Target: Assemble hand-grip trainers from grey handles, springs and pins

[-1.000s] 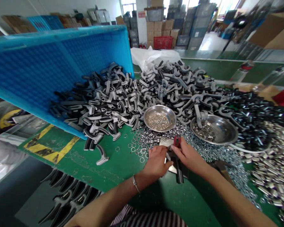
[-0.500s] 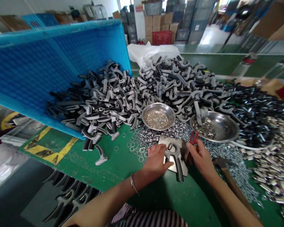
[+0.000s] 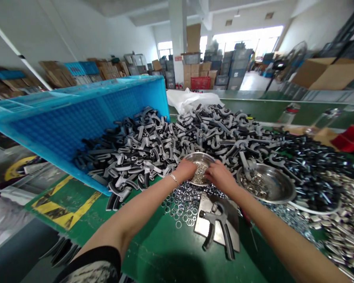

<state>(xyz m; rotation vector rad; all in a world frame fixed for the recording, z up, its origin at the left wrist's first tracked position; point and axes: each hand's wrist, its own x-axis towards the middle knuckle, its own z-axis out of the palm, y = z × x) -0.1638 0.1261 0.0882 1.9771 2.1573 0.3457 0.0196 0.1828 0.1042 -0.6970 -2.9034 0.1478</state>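
Over the metal bowl [image 3: 199, 156], the left hand [image 3: 186, 169] and right hand [image 3: 220, 175] are set apart, small parts [image 3: 200, 173] between; grip cannot be told.

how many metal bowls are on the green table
2: the left bowl, with the left hand and right hand at it, and the right bowl beside it. Heaped handles may hide more.

Two hands [image 3: 186, 170] [image 3: 220, 176], two steel bowls [image 3: 201, 158] [image 3: 279, 183]; one metal plate [image 3: 233, 218], one two-handled grip [image 3: 215, 217], one large blue crate [image 3: 88, 112]
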